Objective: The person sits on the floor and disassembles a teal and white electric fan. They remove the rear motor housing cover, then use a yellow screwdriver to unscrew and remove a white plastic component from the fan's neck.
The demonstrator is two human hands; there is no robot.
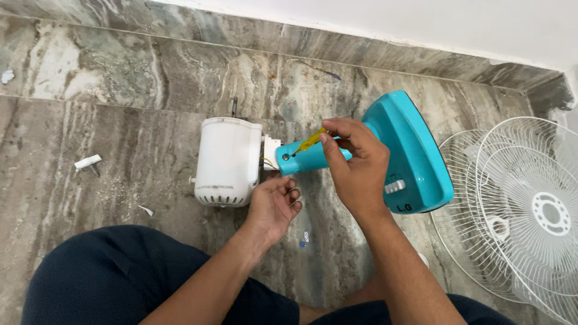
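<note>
A table fan lies on its side on the marble floor. Its white motor housing (227, 161) points left and its turquoise stand and base (409, 150) lie to the right. My right hand (355, 162) grips a small yellow screwdriver (310, 142), whose tip sits at a screw on the end of the turquoise neck (296, 159). My left hand (274, 201) rests palm up just below the joint between housing and neck, fingers loosely curled, holding nothing that shows.
Two white wire fan guards (524, 210) lie on the floor at the right. A small white plastic piece (88, 161) and a white scrap (146, 210) lie to the left. My knees in dark trousers (108, 277) fill the bottom. A wall skirting (361, 48) runs behind.
</note>
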